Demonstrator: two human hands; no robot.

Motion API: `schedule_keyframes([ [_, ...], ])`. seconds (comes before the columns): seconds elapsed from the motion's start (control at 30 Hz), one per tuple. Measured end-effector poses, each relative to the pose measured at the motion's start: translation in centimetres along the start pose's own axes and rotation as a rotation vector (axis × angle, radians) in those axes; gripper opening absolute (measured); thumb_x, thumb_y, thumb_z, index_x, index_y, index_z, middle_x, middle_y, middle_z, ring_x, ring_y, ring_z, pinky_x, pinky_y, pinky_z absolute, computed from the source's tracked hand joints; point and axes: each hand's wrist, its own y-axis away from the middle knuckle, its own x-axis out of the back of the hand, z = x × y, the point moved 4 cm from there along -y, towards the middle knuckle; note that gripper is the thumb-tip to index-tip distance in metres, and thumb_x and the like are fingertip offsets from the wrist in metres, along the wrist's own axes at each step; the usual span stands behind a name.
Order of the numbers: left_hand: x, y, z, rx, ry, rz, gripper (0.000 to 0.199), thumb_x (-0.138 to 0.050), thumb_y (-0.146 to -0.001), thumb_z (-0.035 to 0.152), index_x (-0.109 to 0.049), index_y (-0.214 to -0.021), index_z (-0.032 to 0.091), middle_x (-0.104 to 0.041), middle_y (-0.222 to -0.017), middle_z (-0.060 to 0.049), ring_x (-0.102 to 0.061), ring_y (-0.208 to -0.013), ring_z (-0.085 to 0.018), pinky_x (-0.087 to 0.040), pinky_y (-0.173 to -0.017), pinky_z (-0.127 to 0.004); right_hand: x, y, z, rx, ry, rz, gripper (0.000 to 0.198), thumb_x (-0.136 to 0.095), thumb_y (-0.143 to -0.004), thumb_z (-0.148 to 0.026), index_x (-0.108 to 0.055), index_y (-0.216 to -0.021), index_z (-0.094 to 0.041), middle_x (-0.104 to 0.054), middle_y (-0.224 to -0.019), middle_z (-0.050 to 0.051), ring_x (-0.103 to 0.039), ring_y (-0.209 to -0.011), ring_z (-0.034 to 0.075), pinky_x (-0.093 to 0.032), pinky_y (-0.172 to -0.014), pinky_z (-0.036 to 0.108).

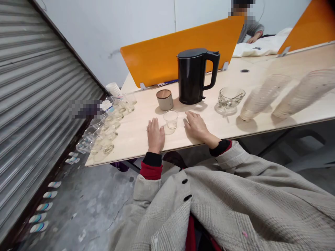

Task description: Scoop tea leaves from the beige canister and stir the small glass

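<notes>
Right: wooden table [235, 129], black kettle [193, 76] upright behind. Left hand [155, 135] and right hand [195, 126] lie flat, palms down, holding nothing. Between them, near the front edge, stands a small clear plastic cup [170, 121], upright, apparently empty, untouched.

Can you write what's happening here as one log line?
left hand: flat on table | right hand: flat | clear cup: between hands | kettle: behind
</notes>
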Motion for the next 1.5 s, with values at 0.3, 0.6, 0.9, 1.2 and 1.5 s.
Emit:
schedule_keyframes([
  [0.3,0.0,0.4,1.4,-0.015,-0.485,-0.332,0.057,-0.033,-0.112,0.032,-0.046,-0.165,0.015,-0.035,-0.178,-0.013,-0.027,-0.168,-0.036,-0.025,-0.137,-0.057,1.7,1.0,-0.3,-0.023,0.421,-0.367,0.074,-0.036,-0.109,-0.051,-0.040,-0.165,-0.002,-0.027,-0.178,0.025,-0.024,-0.167,0.042,-0.021,-0.133,0.062],
  [0.6,0.2,0.6,1.8,-0.019,-0.537,-0.372,0.061,-0.027,-0.113,0.035,-0.039,-0.169,0.015,-0.029,-0.181,-0.011,-0.025,-0.169,-0.034,-0.024,-0.138,-0.054,1.4,0.9,-0.3,-0.046,0.397,-0.389,0.084,-0.035,-0.107,-0.059,-0.035,-0.168,-0.001,-0.025,-0.178,0.027,-0.019,-0.168,0.042,-0.018,-0.135,0.062],
  [0.9,0.1,0.7,2.2,-0.006,-0.568,-0.407,0.069,-0.026,-0.113,0.048,-0.033,-0.171,0.012,-0.023,-0.182,-0.014,-0.020,-0.170,-0.037,-0.022,-0.138,-0.055,1.2,0.9,-0.9,0.027,0.394,-0.434,0.085,-0.033,-0.107,-0.058,-0.032,-0.170,-0.001,-0.020,-0.180,0.023,-0.016,-0.170,0.038,-0.016,-0.136,0.061],
  [1.2,0.3,0.9,2.5,0.026,-0.543,-0.433,0.071,-0.024,-0.112,0.048,-0.028,-0.173,0.012,-0.018,-0.184,-0.013,-0.015,-0.171,-0.035,-0.016,-0.139,-0.056,1.1,0.8,-0.7,0.031,0.382,-0.440,0.085,-0.033,-0.107,-0.059,-0.032,-0.170,-0.002,-0.021,-0.180,0.023,-0.014,-0.170,0.037,-0.015,-0.136,0.061],
  [1.5,0.4,0.9,2.6,0.014,-0.556,-0.428,0.070,-0.024,-0.113,0.048,-0.030,-0.172,0.012,-0.020,-0.183,-0.014,-0.017,-0.171,-0.036,-0.018,-0.138,-0.056,1.1,0.8,-0.8,0.028,0.381,-0.444,0.086,-0.034,-0.107,-0.058,-0.031,-0.170,0.000,-0.020,-0.180,0.023,-0.014,-0.170,0.037,-0.014,-0.136,0.061],
])
